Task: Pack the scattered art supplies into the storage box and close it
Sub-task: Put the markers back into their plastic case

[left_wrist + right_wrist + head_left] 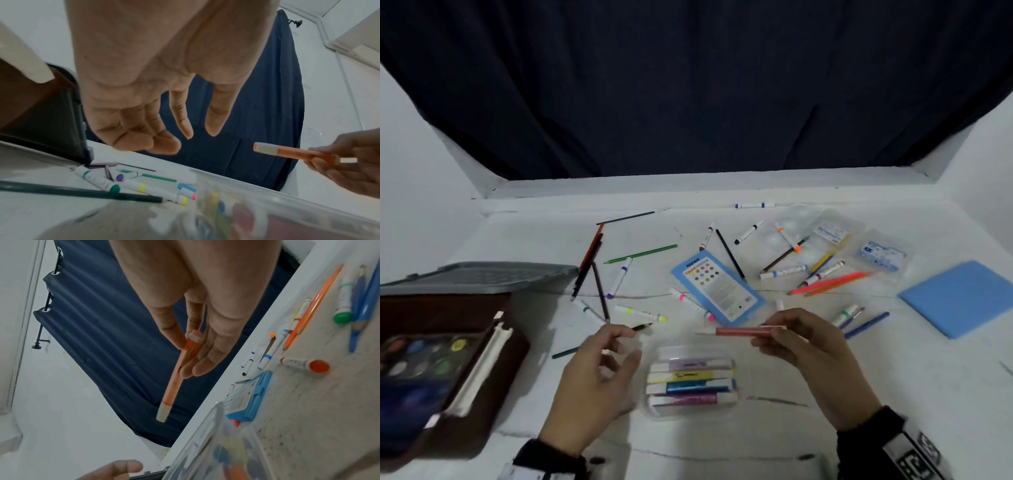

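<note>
Storage box (pixel 441 359): open, paint palette inside.
Right hand (pixel 815 356): pinches orange highlighter (pixel 748 331) above clear case (pixel 690 382).
Left hand (pixel 599 373): fingers spread, empty.
Remaining: markers and pencils strewn beyond case; box unclosed.

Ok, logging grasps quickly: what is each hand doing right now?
Left hand: open, fingers loosely curved, holding nothing.
Right hand: pinching the orange highlighter above the clear case.
</note>
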Tool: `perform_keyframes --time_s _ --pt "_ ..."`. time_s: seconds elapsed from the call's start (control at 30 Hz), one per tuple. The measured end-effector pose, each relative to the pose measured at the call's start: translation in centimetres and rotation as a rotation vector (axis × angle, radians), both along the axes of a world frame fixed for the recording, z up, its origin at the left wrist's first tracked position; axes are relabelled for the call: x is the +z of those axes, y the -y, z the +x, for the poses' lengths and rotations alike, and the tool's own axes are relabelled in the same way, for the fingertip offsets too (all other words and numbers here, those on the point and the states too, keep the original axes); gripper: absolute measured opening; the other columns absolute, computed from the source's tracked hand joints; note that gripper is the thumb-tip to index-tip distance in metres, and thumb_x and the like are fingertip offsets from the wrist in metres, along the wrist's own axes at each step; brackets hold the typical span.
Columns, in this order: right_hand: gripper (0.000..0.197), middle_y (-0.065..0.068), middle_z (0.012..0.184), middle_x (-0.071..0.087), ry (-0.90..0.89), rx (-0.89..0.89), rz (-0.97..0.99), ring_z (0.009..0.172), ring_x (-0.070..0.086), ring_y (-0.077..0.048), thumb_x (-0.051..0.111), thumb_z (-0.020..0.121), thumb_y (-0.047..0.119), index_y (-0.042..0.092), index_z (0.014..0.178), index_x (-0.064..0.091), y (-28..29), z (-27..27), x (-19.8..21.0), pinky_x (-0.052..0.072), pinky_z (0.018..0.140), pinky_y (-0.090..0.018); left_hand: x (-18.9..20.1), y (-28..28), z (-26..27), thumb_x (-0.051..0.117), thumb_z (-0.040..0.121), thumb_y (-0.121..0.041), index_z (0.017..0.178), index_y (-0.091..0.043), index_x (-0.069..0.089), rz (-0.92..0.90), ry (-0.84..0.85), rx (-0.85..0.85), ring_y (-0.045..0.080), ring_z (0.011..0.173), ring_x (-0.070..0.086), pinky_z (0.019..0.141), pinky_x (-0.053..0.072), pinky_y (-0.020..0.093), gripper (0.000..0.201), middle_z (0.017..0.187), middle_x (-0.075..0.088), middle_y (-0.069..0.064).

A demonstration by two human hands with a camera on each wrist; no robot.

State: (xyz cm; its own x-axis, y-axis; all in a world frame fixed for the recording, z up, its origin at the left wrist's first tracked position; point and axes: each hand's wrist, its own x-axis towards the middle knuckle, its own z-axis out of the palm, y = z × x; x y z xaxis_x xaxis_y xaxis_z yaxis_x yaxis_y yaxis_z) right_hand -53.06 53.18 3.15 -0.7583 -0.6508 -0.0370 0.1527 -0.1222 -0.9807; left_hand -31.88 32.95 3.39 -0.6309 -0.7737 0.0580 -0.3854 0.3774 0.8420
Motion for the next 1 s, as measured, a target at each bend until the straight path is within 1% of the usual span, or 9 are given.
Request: perform_keyframes --time_s 0.1,0.23,0.37,0.5,0.63,0.73,0.77,0.83,1.0 --pt "0.006 -0.02 0.087 0.07 -0.048 0.0 0.028 0.084 0.071 -0.034 0.061 0.091 0.003 0.005 0.096 0.064 1.3 1.8 0.9 0.057 0.077 -0.039 -0.7 0.9 1.2 0.073 0.088 -0.024 0.107 -0.035 0.06 0.126 0.088 -0.062 0.015 0.069 0.061 0.058 0.047 0.016 0.026 0.09 0.063 0.006" --pt "0.03 -0.021 0.085 0.071 -0.001 -0.066 0.037 0.079 0.065 -0.024 0.07 0.084 0.02 0.007 0.109 0.061 3.1 2.4 2.0 0.055 0.075 -0.037 -1.2 1.2 1.3 0.072 0.089 -0.026 0.108 -0.032 0.062 0.198 0.141 -0.154 0.01 0.063 0.062 0.057 0.05 0.018 0.023 0.085 0.065 0.004" --pt "0.021 -0.013 0.095 0.073 0.06 -0.048 0.041 0.086 0.065 -0.021 0.061 0.092 0.021 0.007 0.107 0.068 4.6 2.6 3.0 0.053 0.078 -0.039 -1.9 1.4 1.1 0.07 0.091 -0.024 0.108 -0.033 0.063 0.218 0.165 -0.195 0.009 0.063 0.06 0.053 0.049 0.018 0.021 0.088 0.064 0.0" --pt "0.022 -0.009 0.087 0.062 0.036 0.054 0.05 0.075 0.061 -0.024 0.047 0.102 0.026 0.021 0.113 0.065 6.5 3.3 4.1 0.052 0.067 -0.033 -2.1 1.9 1.5 0.068 0.092 -0.032 0.112 -0.039 0.058 0.187 0.207 -0.253 0.011 0.071 0.063 0.059 0.049 0.017 0.024 0.091 0.065 -0.003" --pt "0.025 -0.002 0.088 0.051 -0.215 0.16 0.298 0.069 0.043 -0.017 0.047 0.102 0.033 0.039 0.123 0.06 7.9 3.2 3.7 0.041 0.058 -0.026 -2.0 2.3 1.6 0.069 0.091 -0.036 0.111 -0.04 0.058 0.193 0.201 -0.281 0.015 0.073 0.066 0.06 0.051 0.02 0.024 0.091 0.066 -0.004" --pt "0.044 0.003 0.115 0.052 -0.594 0.301 0.544 0.097 0.056 -0.014 0.056 0.097 0.019 0.031 0.14 0.048 8.3 2.7 2.8 0.051 0.084 -0.031 -1.8 2.4 1.6 0.068 0.091 -0.037 0.112 -0.04 0.057 0.194 0.209 -0.303 0.016 0.075 0.067 0.061 0.053 0.021 0.024 0.093 0.065 -0.004" --pt "0.042 0.0 0.114 0.053 -0.711 0.323 0.57 0.102 0.055 -0.014 0.056 0.096 0.015 0.024 0.137 0.052 8.5 2.6 2.6 0.05 0.089 -0.031 -1.7 2.5 1.5 0.068 0.091 -0.037 0.112 -0.039 0.057 0.191 0.212 -0.31 0.016 0.076 0.067 0.061 0.054 0.021 0.024 0.094 0.065 -0.004" --pt "0.035 0.003 0.102 0.057 -0.851 0.379 0.555 0.095 0.055 -0.01 0.059 0.095 0.015 0.02 0.13 0.06 8.9 2.7 2.7 0.048 0.085 -0.024 -1.7 2.5 1.5 0.068 0.091 -0.035 0.113 -0.038 0.057 0.188 0.203 -0.32 0.016 0.075 0.066 0.06 0.054 0.021 0.024 0.093 0.064 -0.004" --pt "0.018 0.008 0.1 0.07 -1.049 0.55 0.592 0.086 0.062 -0.005 0.06 0.096 0.028 0.03 0.114 0.063 9.9 3.3 2.8 0.051 0.08 -0.023 -1.9 2.7 1.5 0.068 0.091 -0.036 0.115 -0.038 0.057 0.172 0.202 -0.338 0.012 0.076 0.065 0.061 0.054 0.019 0.027 0.094 0.063 -0.005"
